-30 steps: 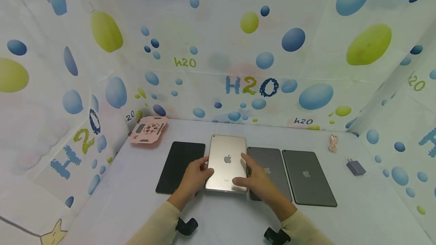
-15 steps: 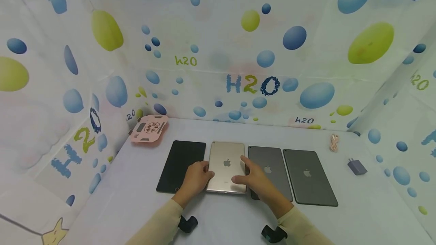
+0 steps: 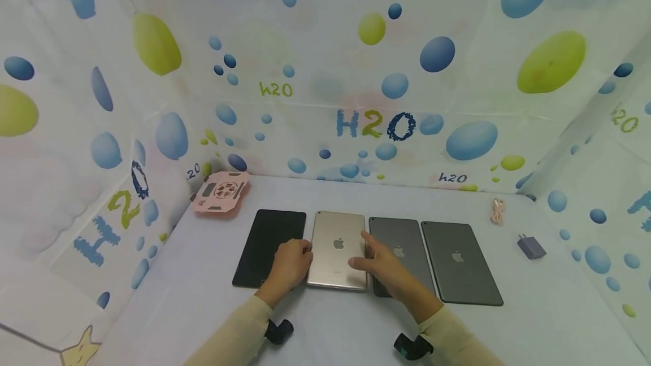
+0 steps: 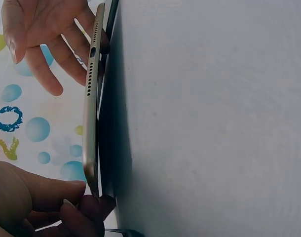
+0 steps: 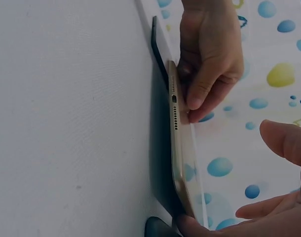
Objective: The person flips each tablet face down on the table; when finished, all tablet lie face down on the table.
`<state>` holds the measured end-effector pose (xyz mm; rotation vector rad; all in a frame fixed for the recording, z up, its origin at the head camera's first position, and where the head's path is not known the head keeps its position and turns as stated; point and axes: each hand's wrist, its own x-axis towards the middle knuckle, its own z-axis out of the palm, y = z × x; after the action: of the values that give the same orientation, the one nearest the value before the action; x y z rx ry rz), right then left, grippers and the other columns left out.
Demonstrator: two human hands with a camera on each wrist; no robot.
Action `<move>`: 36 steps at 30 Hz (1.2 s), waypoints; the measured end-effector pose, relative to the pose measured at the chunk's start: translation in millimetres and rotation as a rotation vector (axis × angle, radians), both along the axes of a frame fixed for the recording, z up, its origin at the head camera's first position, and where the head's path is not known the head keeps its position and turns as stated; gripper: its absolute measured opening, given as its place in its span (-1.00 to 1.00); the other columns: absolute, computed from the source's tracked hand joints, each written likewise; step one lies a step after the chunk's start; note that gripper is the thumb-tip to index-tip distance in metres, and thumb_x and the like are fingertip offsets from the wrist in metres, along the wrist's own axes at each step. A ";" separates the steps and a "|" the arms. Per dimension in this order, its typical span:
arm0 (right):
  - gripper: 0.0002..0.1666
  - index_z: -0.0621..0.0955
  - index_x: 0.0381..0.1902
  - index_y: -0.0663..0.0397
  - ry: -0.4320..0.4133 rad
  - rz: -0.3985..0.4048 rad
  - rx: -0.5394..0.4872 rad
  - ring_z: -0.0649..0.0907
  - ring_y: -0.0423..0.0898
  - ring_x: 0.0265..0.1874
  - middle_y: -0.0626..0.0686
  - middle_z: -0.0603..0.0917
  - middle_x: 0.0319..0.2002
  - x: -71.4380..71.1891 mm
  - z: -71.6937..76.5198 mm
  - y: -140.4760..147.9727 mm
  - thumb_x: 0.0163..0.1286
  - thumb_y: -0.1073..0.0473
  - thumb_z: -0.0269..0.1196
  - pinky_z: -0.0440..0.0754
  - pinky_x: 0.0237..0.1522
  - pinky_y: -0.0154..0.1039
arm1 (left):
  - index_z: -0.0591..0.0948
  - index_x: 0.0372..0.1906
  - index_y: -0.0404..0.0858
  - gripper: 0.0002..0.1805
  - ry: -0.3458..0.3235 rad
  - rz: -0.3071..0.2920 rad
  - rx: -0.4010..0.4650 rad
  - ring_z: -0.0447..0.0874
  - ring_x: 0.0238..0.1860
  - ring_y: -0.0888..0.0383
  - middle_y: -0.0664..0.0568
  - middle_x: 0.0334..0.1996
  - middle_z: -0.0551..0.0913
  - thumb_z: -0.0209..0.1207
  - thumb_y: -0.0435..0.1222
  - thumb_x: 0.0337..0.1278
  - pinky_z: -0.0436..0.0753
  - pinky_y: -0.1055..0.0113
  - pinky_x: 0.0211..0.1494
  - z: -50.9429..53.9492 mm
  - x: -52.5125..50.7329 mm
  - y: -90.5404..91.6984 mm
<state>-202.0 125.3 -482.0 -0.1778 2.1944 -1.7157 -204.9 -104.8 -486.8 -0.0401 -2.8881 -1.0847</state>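
Note:
A gold tablet [image 3: 338, 250] lies back side up in the middle of the white table, with a shadowed gap beneath its near edge in the wrist views. At its left edge is my left hand [image 3: 289, 264], fingers curled at the rim and thumb by the back face [image 4: 74, 192]. My right hand [image 3: 383, 264] is at the right edge, one fingertip [image 5: 187, 226] touching the rim and the thumb raised off the back. Left of the gold tablet lies a black tablet [image 3: 272, 236], partly under my left hand. Right of it is a grey tablet [image 3: 399, 230], partly covered by my right hand.
A darker grey tablet [image 3: 460, 261] lies farther right. A pink tablet cooler-like plate with a round grille [image 3: 218, 192] stands at the back left. At the right are a bundled pink cable [image 3: 497, 212] and a grey-purple plug adapter [image 3: 531, 247]. Patterned cloth walls [image 3: 325, 89] enclose the table.
The gold tablet, held raised a second ago, has come down level with the others. My left thumb has slid back from its face to the edge. My right thumb has lifted off slightly.

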 end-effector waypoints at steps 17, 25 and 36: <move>-0.05 0.05 0.63 0.13 0.092 0.030 -0.111 0.07 0.36 0.56 0.33 0.01 0.60 6.2 8.4 -3.4 0.48 0.02 0.24 0.10 0.47 0.36 | 0.72 0.08 -0.28 -0.70 0.122 0.100 0.091 0.65 -0.26 0.12 -0.06 -0.20 0.77 0.19 -0.31 0.34 0.61 0.23 -0.24 7.5 9.7 -51.4; -0.24 0.19 0.54 0.24 0.056 0.003 -0.366 0.29 0.36 0.47 0.30 0.12 0.57 4.5 14.8 -38.5 0.51 0.18 0.19 0.39 0.40 0.18 | 0.63 0.21 -0.35 -0.60 0.096 0.157 0.073 0.67 0.11 -0.20 -0.32 0.10 0.68 0.13 -0.28 0.38 0.60 -0.13 0.15 10.7 7.7 -92.0; -0.26 0.27 0.51 0.25 -0.085 -0.027 -0.360 0.31 0.37 0.47 0.34 0.13 0.57 18.1 3.2 -104.2 0.45 0.20 0.18 0.52 0.29 0.21 | 0.40 0.41 -0.47 -0.41 -0.005 0.154 -0.071 0.47 0.26 -0.47 -0.54 0.24 0.49 0.10 -0.26 0.38 0.48 -0.33 0.22 13.3 18.1 -112.6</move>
<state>-184.0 21.1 -478.8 -0.1607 1.8211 -2.0815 -186.9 -217.3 -473.6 0.1782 -2.8762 -0.9582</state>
